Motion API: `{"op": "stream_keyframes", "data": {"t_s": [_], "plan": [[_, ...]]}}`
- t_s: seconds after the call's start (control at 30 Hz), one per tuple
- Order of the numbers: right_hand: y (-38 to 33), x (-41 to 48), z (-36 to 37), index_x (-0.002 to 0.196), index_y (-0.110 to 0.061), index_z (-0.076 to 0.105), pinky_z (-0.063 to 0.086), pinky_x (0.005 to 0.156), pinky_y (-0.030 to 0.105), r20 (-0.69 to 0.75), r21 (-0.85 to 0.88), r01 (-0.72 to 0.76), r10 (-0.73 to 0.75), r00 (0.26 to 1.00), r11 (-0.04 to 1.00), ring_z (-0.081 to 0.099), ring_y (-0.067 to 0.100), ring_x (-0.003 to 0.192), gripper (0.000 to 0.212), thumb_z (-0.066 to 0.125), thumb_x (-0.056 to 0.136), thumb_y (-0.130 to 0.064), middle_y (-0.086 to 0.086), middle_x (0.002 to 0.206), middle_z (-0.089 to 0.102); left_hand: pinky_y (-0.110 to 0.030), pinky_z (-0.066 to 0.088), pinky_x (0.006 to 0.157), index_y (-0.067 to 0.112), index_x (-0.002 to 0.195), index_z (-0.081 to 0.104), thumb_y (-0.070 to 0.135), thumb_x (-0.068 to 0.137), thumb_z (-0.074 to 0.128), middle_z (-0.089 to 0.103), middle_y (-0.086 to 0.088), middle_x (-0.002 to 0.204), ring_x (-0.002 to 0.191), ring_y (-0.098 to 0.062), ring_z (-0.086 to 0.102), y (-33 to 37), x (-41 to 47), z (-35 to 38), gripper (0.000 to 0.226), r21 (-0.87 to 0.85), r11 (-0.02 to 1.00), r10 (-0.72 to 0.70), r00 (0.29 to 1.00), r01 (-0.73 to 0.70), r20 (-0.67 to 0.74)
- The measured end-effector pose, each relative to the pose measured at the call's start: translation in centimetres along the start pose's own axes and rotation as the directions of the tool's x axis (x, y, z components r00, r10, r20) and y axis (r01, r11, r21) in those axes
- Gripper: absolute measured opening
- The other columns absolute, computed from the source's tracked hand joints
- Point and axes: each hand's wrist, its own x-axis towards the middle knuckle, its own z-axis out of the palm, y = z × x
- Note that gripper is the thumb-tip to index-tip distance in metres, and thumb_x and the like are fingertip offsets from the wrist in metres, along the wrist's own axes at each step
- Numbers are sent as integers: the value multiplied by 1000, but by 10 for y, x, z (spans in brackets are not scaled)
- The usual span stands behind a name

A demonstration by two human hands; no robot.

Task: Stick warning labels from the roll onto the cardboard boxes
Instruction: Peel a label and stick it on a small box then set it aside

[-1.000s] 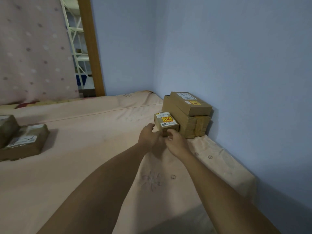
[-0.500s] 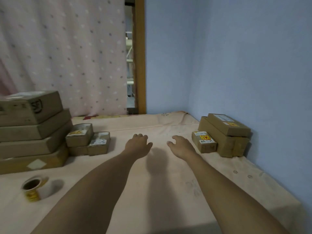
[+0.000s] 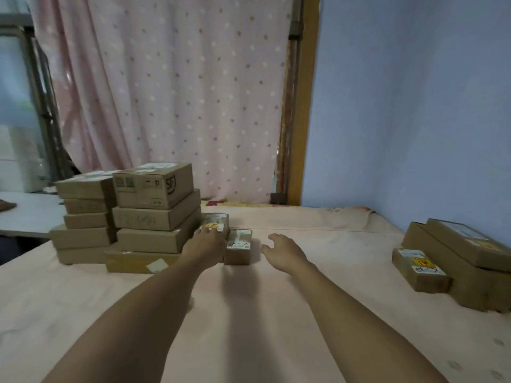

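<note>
Boxes (image 3: 420, 265) bearing labels sit at the bed's (image 3: 331, 272) right edge, apparently sorted apart from the stack (image 3: 152, 217) at its far left. Left hand (image 3: 206, 243) lays loose fingers on a small box (image 3: 217, 221) there; right hand (image 3: 284, 252) hovers spread, empty. Roll unseen.

On my feed the left hand (image 3: 206, 246) reaches forward, its fingertips lying on top of a small box with a yellow label (image 3: 217, 223), which sits just beside the tall cardboard stack (image 3: 153, 205). A second small box (image 3: 238, 248) with a white label stands next to it, between the two hands. The right hand (image 3: 284, 251) hovers over the pink sheet (image 3: 276, 322), fingers loose and spread, holding nothing. Far right, by the blue wall (image 3: 414, 106), I see a labelled box (image 3: 421, 270) touching a pile of flat boxes (image 3: 464, 244)
</note>
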Motion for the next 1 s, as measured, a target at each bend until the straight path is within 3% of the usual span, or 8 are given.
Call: {"op": "stream_keyframes", "data": {"t_s": [0.07, 0.23, 0.4, 0.5, 0.67, 0.8, 1.0], "plan": [[-19, 9, 11, 145, -16, 51, 43, 109, 41, 15, 6, 18, -18, 1000, 1000, 47, 28, 137, 53, 47, 102, -47, 5, 151, 51, -45, 45, 102, 9, 133, 51, 30, 101, 47, 51, -13, 136, 126, -33, 48, -12, 6, 0, 38, -55, 998, -40, 999, 39, -18], [-53, 34, 40, 146, -20, 50, 46, 105, 39, 51, 90, 10, -14, 999, 996, 53, 28, 131, 56, 52, 98, -48, 3, 148, 55, -45, 38, 106, 8, 142, 44, 44, 101, 43, 49, -16, 140, 130, -33, 41, -22, 32, 10, 54, -247, 961, -137, 990, 125, -28], [-77, 54, 62, 148, -20, 47, 42, 94, 32, 68, 247, -11, -6, 998, 969, 53, 32, 130, 50, 51, 103, -41, 9, 145, 56, -46, 36, 107, 5, 143, 38, 45, 100, 47, 46, -20, 142, 132, -38, 39, -24, 50, 26, 60, -313, 940, -162, 985, 136, -57], [-84, 64, 76, 147, -23, 45, 45, 99, 34, 75, 348, -48, 23, 997, 936, 55, 31, 128, 51, 51, 101, -43, 8, 144, 58, -47, 35, 109, 5, 142, 39, 42, 99, 49, 44, -21, 145, 134, -39, 36, -27, 57, 34, 57, -386, 907, -203, 978, 170, -47], [-88, 69, 90, 147, -23, 43, 45, 104, 35, 77, 412, -71, 43, 996, 908, 55, 32, 129, 51, 53, 98, -29, 9, 144, 58, -44, 31, 109, 0, 135, 42, 32, 99, 51, 46, -24, 137, 128, -40, 40, -33, 63, 44, 49, -329, 930, -217, 967, 164, -131], [-91, 71, 97, 149, -29, 43, 48, 102, 35, 81, 455, -53, 18, 997, 889, 58, 31, 124, 51, 51, 98, -27, 7, 141, 60, -46, 36, 106, 0, 129, 45, 29, 98, 52, 46, -23, 134, 123, -40, 43, -32, 65, 46, 43, -336, 931, -212, 963, 146, -168], [-88, 65, 95, 137, -28, 58, 48, 101, 33, 28, 567, -47, 37, 999, 822, 61, 21, 119, 43, 55, 95, -21, -3, 129, 67, -48, 48, 96, 1, 127, 44, 16, 97, 55, 39, -18, 135, 112, -41, 55, -24, 61, 48, 35, -596, 783, -307, 944, 177, -123]]}}
